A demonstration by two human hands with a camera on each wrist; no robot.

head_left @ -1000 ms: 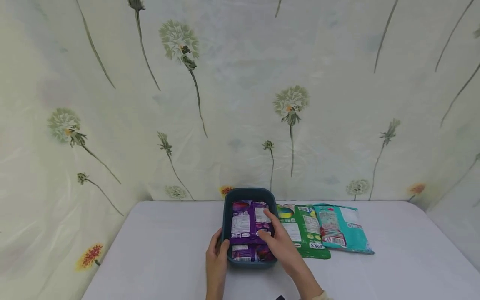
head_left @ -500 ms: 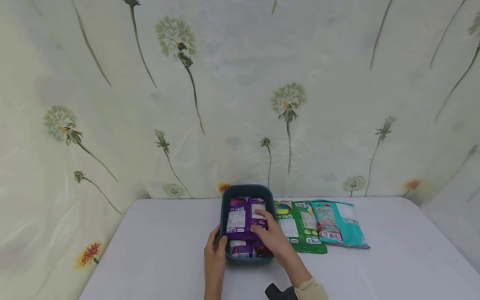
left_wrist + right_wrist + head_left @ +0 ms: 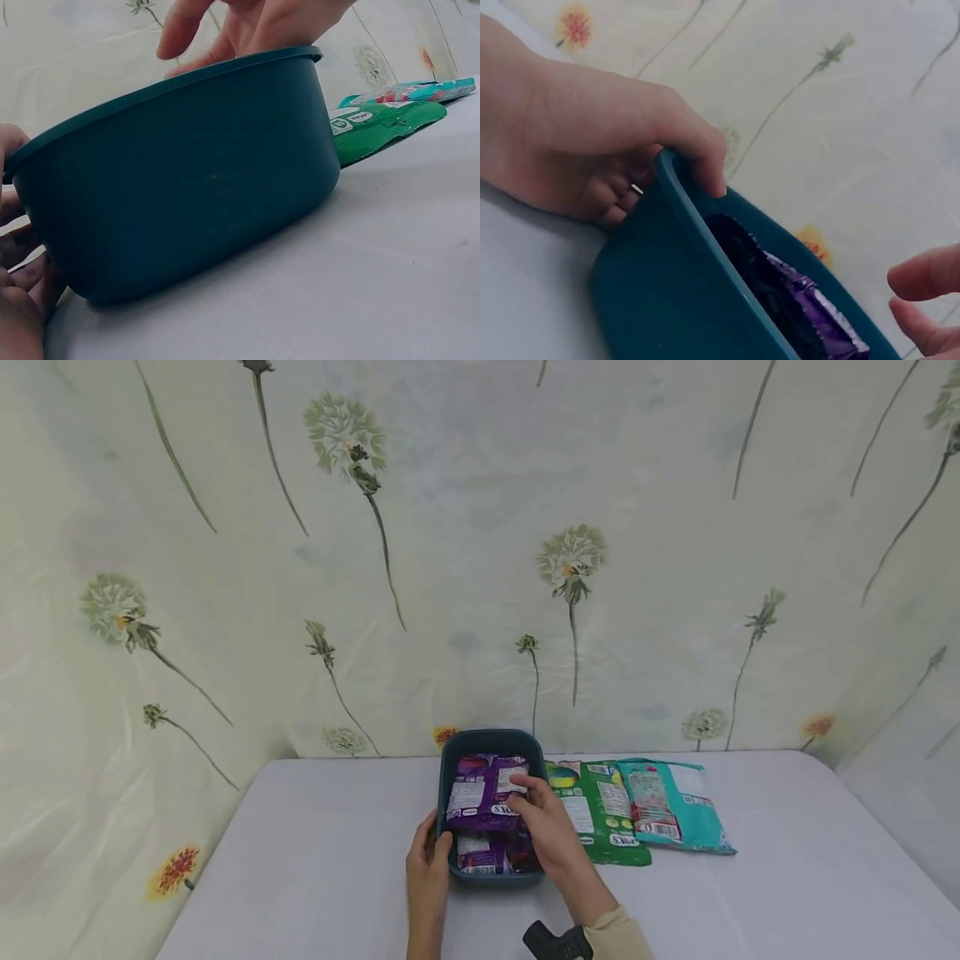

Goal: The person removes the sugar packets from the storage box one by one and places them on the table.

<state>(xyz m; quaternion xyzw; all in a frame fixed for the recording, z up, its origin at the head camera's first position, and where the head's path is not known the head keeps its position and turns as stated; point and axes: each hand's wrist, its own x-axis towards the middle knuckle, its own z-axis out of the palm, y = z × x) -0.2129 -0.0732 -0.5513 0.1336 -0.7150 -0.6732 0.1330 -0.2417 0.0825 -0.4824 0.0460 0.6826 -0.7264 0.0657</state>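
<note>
The dark teal tub [image 3: 491,745] on the tabletop [image 3: 315,860] was gripped at its near-left rim by the left hand [image 3: 428,868], thumb hooked inside. The upper purple packet [image 3: 480,793] was pinched at its right edge by the curled fingers of the right hand [image 3: 549,831]. A second purple packet [image 3: 483,853] was seen lying beneath it in the tub, with a green packet [image 3: 600,814] and a turquoise packet [image 3: 671,806] laid just beside the tub's right.

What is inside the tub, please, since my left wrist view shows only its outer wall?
Observer: Purple packets lie stacked in the tub.
Operator: Is the right hand holding one?
Observer: The right hand has its fingers on the top packet; I cannot tell whether they grip it.
Operator: And the left hand?
Observer: The left hand grips the tub's near left corner, with its thumb hooked over the rim.
</note>
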